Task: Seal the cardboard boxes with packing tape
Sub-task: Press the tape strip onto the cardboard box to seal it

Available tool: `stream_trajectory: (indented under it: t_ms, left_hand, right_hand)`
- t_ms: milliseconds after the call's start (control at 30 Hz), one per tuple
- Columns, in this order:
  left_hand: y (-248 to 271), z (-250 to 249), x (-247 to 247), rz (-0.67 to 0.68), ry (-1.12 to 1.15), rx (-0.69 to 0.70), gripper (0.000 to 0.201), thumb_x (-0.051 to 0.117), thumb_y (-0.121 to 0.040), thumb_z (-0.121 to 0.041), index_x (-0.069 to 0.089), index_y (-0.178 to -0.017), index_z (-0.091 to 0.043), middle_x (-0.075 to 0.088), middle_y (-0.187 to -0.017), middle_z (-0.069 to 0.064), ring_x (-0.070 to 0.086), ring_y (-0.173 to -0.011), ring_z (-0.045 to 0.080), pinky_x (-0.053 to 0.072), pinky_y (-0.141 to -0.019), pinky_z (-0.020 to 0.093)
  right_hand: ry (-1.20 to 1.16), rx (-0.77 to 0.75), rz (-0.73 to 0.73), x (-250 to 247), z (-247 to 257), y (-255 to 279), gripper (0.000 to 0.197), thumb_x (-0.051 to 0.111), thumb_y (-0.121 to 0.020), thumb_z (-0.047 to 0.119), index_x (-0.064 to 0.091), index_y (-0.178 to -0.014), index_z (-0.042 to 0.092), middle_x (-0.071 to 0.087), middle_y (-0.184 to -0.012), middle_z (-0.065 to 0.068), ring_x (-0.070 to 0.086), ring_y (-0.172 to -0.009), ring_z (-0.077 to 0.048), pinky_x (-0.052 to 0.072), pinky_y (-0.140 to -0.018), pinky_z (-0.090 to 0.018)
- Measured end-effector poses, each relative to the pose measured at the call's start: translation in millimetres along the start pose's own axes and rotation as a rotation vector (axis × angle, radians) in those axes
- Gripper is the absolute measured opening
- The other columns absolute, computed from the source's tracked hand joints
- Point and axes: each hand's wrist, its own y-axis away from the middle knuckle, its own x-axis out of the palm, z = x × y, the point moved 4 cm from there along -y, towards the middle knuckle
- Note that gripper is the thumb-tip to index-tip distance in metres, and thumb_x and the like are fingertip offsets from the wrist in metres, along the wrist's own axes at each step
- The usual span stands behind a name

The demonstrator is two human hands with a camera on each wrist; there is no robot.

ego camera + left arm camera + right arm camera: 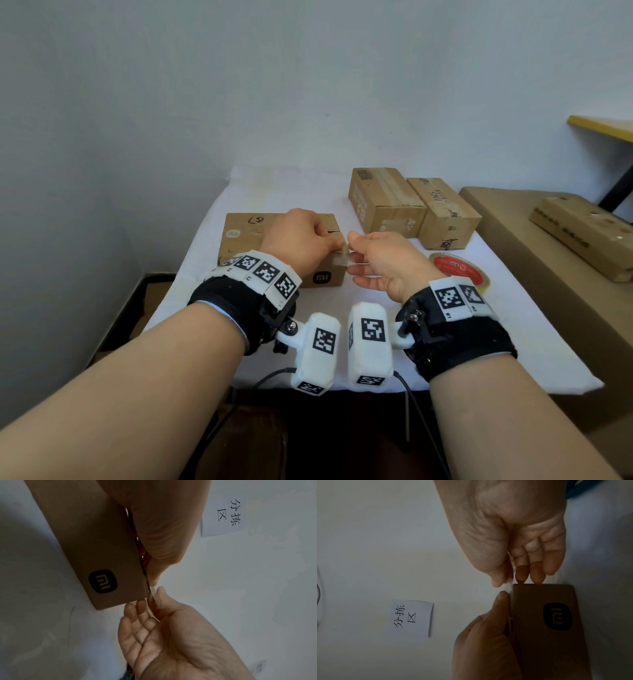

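A flat brown cardboard box (239,236) with a black logo lies on the white-covered table (376,308). My left hand (337,247) rests curled on its top. Its thumb and forefinger hold a short clear tape strip (340,261) against the box's right near corner. My right hand (352,246) sits just right of that corner and pinches the strip's free end between thumb and forefinger. In the left wrist view the strip (153,589) runs from the box (96,545) edge into the right hand (157,599). The tape roll (457,269), with a red core, lies flat on the table to the right.
Two taller cardboard boxes (387,198) (445,212) stand side by side at the back right. A large carton (534,260) beside the table carries a flat box (582,233). A paper label (411,618) hangs on the wall behind. Cables hang below the table's front edge.
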Motion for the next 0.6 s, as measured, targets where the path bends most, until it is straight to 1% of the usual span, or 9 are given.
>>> stream_trajectory:
  t_ms: [167,300,400,500,600]
  left_hand:
    - [-1.7,1.6,0.1,0.035,0.001,0.005,0.029,0.078,-0.079,-0.042,0.063,-0.072,-0.019,0.066,-0.076,-0.002,0.063,-0.078,0.020,0.054,-0.078,0.041]
    - [-1.9,1.6,0.3,0.051,-0.019,0.026,0.027,0.078,-0.080,-0.043,0.063,-0.075,-0.021,0.067,-0.080,-0.002,0.063,-0.080,0.019,0.054,-0.077,0.040]
    - [-1.7,1.2,-0.2,0.056,-0.026,0.049,0.025,0.078,-0.081,-0.041,0.063,-0.077,-0.021,0.066,-0.084,-0.002,0.062,-0.083,0.019,0.053,-0.078,0.038]
    - [-1.7,0.5,-1.0,0.066,-0.047,0.075,0.022,0.076,-0.083,-0.039,0.062,-0.078,-0.023,0.065,-0.084,-0.004,0.061,-0.082,0.018,0.053,-0.079,0.038]
    - [-3.0,1.0,-0.3,0.081,-0.049,0.096,0.018,0.076,-0.084,-0.037,0.066,-0.082,-0.023,0.065,-0.083,-0.006,0.061,-0.081,0.015,0.054,-0.080,0.038]
  right_hand:
    - [-0.004,0.003,0.003,-0.9,-0.5,-0.1,0.021,0.058,-0.103,0.035,0.062,-0.095,0.015,0.062,-0.091,-0.005,0.063,-0.080,-0.021,0.057,-0.075,-0.034]
    - [0.002,-0.003,0.010,-0.6,-1.3,0.1,0.021,0.059,-0.103,0.035,0.063,-0.095,0.015,0.062,-0.090,-0.004,0.063,-0.078,-0.019,0.058,-0.076,-0.035]
    - [0.006,-0.003,0.012,0.2,-1.4,-0.2,0.021,0.058,-0.103,0.034,0.063,-0.095,0.015,0.062,-0.091,-0.005,0.063,-0.078,-0.020,0.058,-0.076,-0.035]
    - [0.007,-0.001,0.009,1.0,-1.4,-0.7,0.021,0.059,-0.103,0.033,0.063,-0.096,0.014,0.062,-0.092,-0.005,0.063,-0.078,-0.020,0.059,-0.076,-0.035]
    - [0.014,-0.002,0.007,1.0,-1.6,-0.8,0.021,0.059,-0.103,0.033,0.063,-0.097,0.014,0.062,-0.093,-0.005,0.063,-0.081,-0.021,0.059,-0.077,-0.036]
